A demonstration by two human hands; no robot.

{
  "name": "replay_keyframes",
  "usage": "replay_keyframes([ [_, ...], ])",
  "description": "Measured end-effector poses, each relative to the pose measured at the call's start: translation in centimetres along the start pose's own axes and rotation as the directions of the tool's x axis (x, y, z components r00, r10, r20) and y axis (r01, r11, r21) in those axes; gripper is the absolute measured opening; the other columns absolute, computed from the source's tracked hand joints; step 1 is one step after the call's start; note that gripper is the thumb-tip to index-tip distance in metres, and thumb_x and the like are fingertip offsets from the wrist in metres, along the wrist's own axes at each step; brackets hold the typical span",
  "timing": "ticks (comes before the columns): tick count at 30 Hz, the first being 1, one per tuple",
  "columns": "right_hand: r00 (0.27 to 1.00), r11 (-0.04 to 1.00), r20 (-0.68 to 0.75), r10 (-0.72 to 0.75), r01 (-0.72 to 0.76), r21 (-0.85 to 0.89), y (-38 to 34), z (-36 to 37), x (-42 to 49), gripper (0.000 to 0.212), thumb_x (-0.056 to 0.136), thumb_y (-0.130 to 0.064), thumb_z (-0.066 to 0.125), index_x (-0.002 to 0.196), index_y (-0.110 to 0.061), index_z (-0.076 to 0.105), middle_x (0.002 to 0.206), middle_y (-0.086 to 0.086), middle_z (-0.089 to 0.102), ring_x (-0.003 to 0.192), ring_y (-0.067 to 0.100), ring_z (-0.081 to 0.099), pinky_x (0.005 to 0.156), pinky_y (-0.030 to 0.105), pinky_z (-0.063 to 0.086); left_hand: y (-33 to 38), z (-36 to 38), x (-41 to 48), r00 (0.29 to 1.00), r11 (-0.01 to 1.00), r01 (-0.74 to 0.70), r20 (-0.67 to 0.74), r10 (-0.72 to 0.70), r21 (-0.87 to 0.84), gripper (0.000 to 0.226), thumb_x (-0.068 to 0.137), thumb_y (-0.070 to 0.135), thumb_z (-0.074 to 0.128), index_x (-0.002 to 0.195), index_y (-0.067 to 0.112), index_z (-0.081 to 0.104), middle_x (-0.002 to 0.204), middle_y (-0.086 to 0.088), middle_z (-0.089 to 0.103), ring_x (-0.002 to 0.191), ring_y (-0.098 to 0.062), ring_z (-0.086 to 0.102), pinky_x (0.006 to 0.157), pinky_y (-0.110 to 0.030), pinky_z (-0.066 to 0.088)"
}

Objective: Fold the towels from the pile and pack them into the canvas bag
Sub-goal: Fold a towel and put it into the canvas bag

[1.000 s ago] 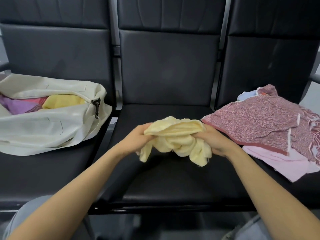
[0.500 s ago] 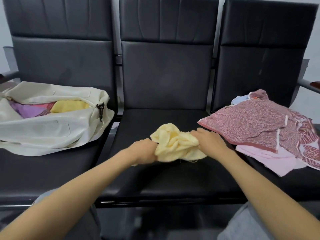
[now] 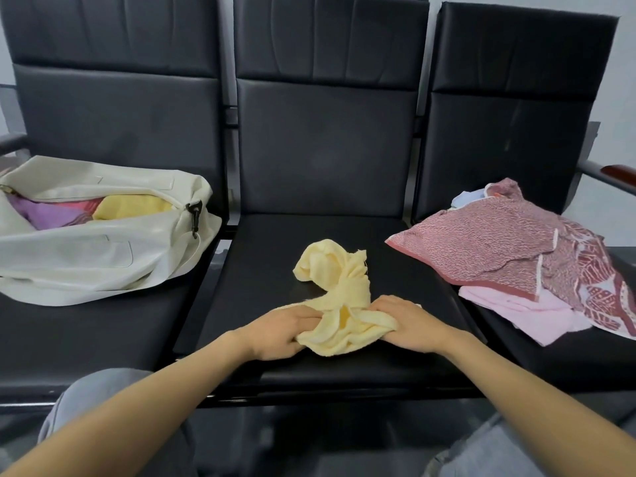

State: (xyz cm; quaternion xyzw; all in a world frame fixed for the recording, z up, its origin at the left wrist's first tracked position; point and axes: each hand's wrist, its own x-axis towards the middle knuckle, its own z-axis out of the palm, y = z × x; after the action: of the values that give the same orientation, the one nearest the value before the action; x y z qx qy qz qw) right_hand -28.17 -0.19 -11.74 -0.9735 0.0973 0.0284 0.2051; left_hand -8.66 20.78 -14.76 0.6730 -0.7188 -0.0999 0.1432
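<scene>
on the seat (image 3: 261, 270) just right of the canvas bag (image 3: 103, 249), the crumpled yellow towel (image 3: 335, 290) stretches away from both hands, left hand (image 3: 278, 333) and right hand (image 3: 409, 323) each gripping its near end, the left nearer the bag.

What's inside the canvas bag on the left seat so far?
The canvas bag is unzipped, showing a purple towel, a pink towel and a yellow towel. Anything beneath them is covered.
</scene>
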Motion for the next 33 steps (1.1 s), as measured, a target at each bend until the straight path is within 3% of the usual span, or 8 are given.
replay_keyframes([
  [5,1.000,0.987,0.023,0.021,-0.017,-0.162,-0.4,0.5,0.8,0.047,0.095,-0.037,0.044,0.140,-0.049,0.033,0.116,-0.015,0.061,0.101,0.012,0.052,0.089,0.032,0.035,0.0,-1.5,0.6,0.963,0.913,0.238,0.045,-0.267,0.332,0.092,0.077,0.077,-0.003,0.149,0.030,0.029,0.152,0.012,0.030,0.123,-0.018,0.040,0.100,-0.029,0.033],
  [11,0.973,0.973,-0.086,0.215,-0.221,-0.072,-1.2,-1.1,1.8,0.018,0.096,-0.030,0.041,0.082,-0.027,0.053,0.091,-0.005,0.061,0.090,0.023,0.059,0.072,0.036,0.043,-0.2,-2.7,0.9,0.907,0.844,0.417,-0.088,-0.413,0.338,0.028,0.095,0.041,0.043,0.110,0.023,0.059,0.111,0.005,0.063,0.099,-0.021,0.060,0.086,-0.030,0.038],
  [14,0.961,0.932,-0.103,0.258,-0.219,0.288,-1.8,-3.3,2.0,0.017,0.098,-0.027,0.047,0.087,-0.031,0.060,0.094,-0.006,0.058,0.094,0.020,0.060,0.076,0.030,0.045,0.2,-4.5,0.4,0.888,0.888,0.456,-0.093,-0.450,0.059,0.029,0.082,0.045,0.054,0.087,0.017,0.063,0.084,0.004,0.063,0.085,-0.018,0.059,0.073,-0.029,0.042],
  [18,0.952,0.511,-0.085,0.294,-0.081,0.856,-3.5,-7.0,2.1,0.023,0.097,-0.019,0.056,0.119,-0.021,0.063,0.115,0.003,0.069,0.104,0.016,0.066,0.085,0.032,0.054,2.1,-9.5,0.3,0.826,0.769,0.302,-0.248,-0.506,-0.564,0.018,0.074,0.035,0.066,0.090,0.025,0.064,0.092,0.009,0.062,0.086,-0.006,0.058,0.071,-0.015,0.042],
  [24,0.943,0.442,-0.180,0.278,0.041,0.896,-7.4,-13.3,1.8,0.012,0.089,-0.015,0.066,0.101,-0.018,0.068,0.100,0.004,0.072,0.090,0.017,0.069,0.082,0.036,0.055,4.9,-15.8,1.2,0.860,0.486,-0.051,-0.286,-0.423,-0.872,0.029,0.093,0.017,0.060,0.122,0.019,0.063,0.110,-0.012,0.069,0.093,-0.033,0.066,0.071,-0.041,0.052],
  [29,0.987,0.954,-0.094,0.132,-0.101,0.284,-8.5,-16.2,1.1,0.037,0.073,-0.026,0.082,0.103,-0.026,0.060,0.102,-0.009,0.067,0.094,0.010,0.065,0.071,0.022,0.049,6.1,-18.6,1.0,0.921,0.601,0.111,-0.145,-0.362,-0.792,0.041,0.078,0.020,0.078,0.117,0.019,0.065,0.114,0.000,0.070,0.106,-0.017,0.066,0.089,-0.032,0.054],
  [31,0.970,0.963,-0.171,0.174,-0.204,-0.174,-8.5,-16.1,2.2,0.023,0.079,-0.030,0.068,0.090,-0.024,0.048,0.092,-0.005,0.060,0.086,0.019,0.059,0.062,0.031,0.043,6.4,-18.7,1.4,0.895,0.842,0.422,0.005,-0.447,-0.337,0.029,0.072,0.028,0.083,0.096,0.020,0.067,0.092,0.004,0.070,0.086,-0.012,0.065,0.075,-0.022,0.052],
  [33,0.905,0.863,-0.409,0.119,-0.298,-0.407,-8.7,-15.9,3.1,0.012,0.087,-0.017,0.050,0.092,-0.018,0.039,0.091,0.001,0.055,0.084,0.030,0.058,0.060,0.035,0.036,6.5,-18.4,2.4,0.835,0.837,0.546,-0.107,-0.540,0.035,0.022,0.080,0.030,0.073,0.074,0.017,0.056,0.074,0.004,0.059,0.071,-0.013,0.055,0.059,-0.025,0.042],
])
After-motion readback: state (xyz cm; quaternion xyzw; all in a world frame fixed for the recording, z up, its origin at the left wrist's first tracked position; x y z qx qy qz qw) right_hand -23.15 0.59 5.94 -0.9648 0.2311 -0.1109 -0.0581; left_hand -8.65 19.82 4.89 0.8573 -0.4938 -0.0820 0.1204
